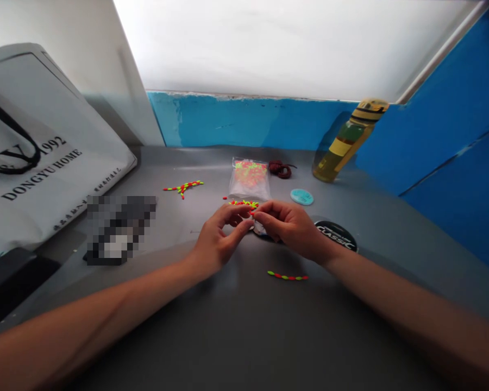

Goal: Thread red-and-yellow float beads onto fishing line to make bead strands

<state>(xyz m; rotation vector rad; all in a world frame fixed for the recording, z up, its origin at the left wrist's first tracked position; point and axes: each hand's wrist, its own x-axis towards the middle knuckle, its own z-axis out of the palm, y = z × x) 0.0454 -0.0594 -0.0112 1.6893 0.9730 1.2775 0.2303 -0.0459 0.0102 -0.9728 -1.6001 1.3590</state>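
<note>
Head view: right fingers pinch a neon-red bead (tiny, oval); left fingers narrow.

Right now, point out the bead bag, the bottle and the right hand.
Bead bag (pixel 248 190): head view, clear lower part.
Bottle (pixel 344 144): head view, its body.
Right hand (pixel 291 228): head view, its back.

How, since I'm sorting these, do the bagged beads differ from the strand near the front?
The beads in the clear plastic bag lie heaped, while the strand of beads lies in a single row on the gray table. The bag's beads are many, the strand's few. Both show neon yellow-green and red.
</note>
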